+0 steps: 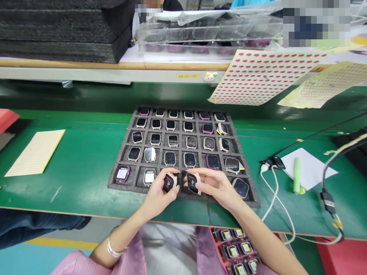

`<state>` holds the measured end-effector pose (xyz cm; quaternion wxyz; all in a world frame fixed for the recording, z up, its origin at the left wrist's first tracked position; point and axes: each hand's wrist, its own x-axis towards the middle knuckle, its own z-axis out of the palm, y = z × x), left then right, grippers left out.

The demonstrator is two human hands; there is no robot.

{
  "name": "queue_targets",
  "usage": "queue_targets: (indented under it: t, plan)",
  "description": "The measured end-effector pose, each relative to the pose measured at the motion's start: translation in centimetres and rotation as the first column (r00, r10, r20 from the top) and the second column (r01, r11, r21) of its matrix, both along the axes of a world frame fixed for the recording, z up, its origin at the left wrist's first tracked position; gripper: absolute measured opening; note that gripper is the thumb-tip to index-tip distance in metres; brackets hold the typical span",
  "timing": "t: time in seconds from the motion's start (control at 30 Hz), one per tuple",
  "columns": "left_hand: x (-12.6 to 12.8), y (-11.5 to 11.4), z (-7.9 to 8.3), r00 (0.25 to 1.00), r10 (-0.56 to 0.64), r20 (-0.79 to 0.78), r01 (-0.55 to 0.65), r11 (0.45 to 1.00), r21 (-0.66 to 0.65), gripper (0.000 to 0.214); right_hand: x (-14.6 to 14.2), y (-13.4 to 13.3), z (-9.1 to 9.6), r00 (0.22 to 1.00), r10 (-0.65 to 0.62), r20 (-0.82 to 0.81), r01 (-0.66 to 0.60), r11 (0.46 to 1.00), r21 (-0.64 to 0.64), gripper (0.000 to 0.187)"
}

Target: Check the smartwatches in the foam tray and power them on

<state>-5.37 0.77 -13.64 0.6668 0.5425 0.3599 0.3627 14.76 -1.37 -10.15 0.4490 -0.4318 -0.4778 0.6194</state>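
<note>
Over the front edge of a dark grey foam tray (pixel 111 184), each of my hands holds a pale-framed smartwatch. My left hand (pixel 159 194) is closed around one watch (pixel 169 182), its dark screen tilted and showing a small bluish mark. Between fingers and thumb of my right hand (pixel 216 186) is the other watch (pixel 192 182), its screen lit with a similar mark. Strapless watches fill most of the tray's compartments, some framed in purple. Two in the front row, a purple one (pixel 122 173) and a pale one (pixel 149 177), have white lit screens.
White cables (pixel 275 191) and a green marker (pixel 296 175) lie at the right on the green bench (pixel 86 164). Sticker sheets (pixel 263 78) hang from the shelf above. A yellowish sheet (pixel 37 152) lies left. Below the bench, a red tray (pixel 220 252) holds several small packed parts.
</note>
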Motion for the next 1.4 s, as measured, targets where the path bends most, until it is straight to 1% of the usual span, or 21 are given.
queue_targets:
  t: [0.1, 0.2, 0.3, 0.4, 0.5, 0.6, 0.73, 0.9, 1.1, 1.2, 1.3, 1.33, 1.4]
  plan:
    - [0.0, 0.2, 0.2, 0.995, -0.038, 0.092, 0.042, 0.998, -0.044, 0.043, -0.2, 0.1, 0.1, 1.000, -0.030, -0.002, 0.030, 0.999, -0.033, 0.039]
    - [-0.3, 0.5, 0.4, 0.979, -0.052, 0.195, 0.076, 0.990, -0.115, 0.050, -0.5, 0.1, 0.4, 0.997, -0.038, -0.062, 0.031, 0.994, -0.105, 0.043]
    - [-0.8, 0.6, 0.5, 0.974, -0.047, 0.223, 0.095, 0.973, -0.209, 0.050, -0.6, 0.1, 0.4, 0.993, -0.057, -0.102, 0.041, 0.988, -0.147, 0.046]
    - [-1.2, 0.6, 0.5, 0.970, -0.041, 0.238, 0.103, 0.961, -0.258, 0.049, -0.4, 0.1, 0.0, 0.995, -0.049, -0.089, 0.036, 0.989, -0.141, 0.050]
    - [-1.3, 0.6, 0.4, 0.966, -0.041, 0.255, 0.111, 0.957, -0.269, 0.047, -0.2, 0.1, -0.6, 0.997, -0.020, -0.068, 0.013, 0.994, -0.112, 0.049]
    - [-1.3, 0.6, 0.5, 0.966, -0.054, 0.253, 0.124, 0.955, -0.268, 0.047, -0.2, 0.1, -0.8, 0.999, -0.029, -0.034, 0.026, 0.996, -0.085, 0.047]
    - [-1.1, 0.7, 0.7, 0.967, -0.050, 0.251, 0.118, 0.958, -0.263, 0.047, -0.5, 0.0, -0.6, 0.998, -0.068, 0.019, 0.069, 0.996, -0.062, 0.044]
    - [-1.1, 0.8, 1.0, 0.972, -0.050, 0.230, 0.113, 0.957, -0.268, 0.046, -0.7, 0.0, -0.1, 0.991, -0.089, 0.104, 0.093, 0.995, -0.034, 0.041]
    - [-1.0, 0.9, 1.1, 0.973, -0.071, 0.219, 0.126, 0.960, -0.249, 0.046, -0.9, 0.1, -0.4, 0.981, -0.106, 0.160, 0.110, 0.994, -0.015, 0.043]
    - [-1.0, 0.9, 1.1, 0.976, -0.075, 0.206, 0.124, 0.964, -0.235, 0.048, -1.0, -0.2, -0.4, 0.987, -0.062, 0.148, 0.065, 0.998, -0.011, 0.049]
    - [-1.1, 0.8, 1.1, 0.980, -0.054, 0.193, 0.097, 0.970, -0.222, 0.051, -0.9, -0.6, -0.3, 0.996, 0.050, 0.079, -0.051, 0.999, 0.008, 0.067]
    - [-1.2, 0.9, 1.1, 0.980, -0.049, 0.194, 0.092, 0.971, -0.219, 0.052, -0.8, -0.6, -0.3, 0.994, 0.086, 0.073, -0.087, 0.996, 0.016, 0.070]
    - [-1.3, 0.9, 1.2, 0.978, -0.048, 0.203, 0.093, 0.972, -0.216, 0.052, -0.6, -0.7, -0.4, 0.983, 0.119, 0.139, -0.126, 0.991, 0.046, 0.067]
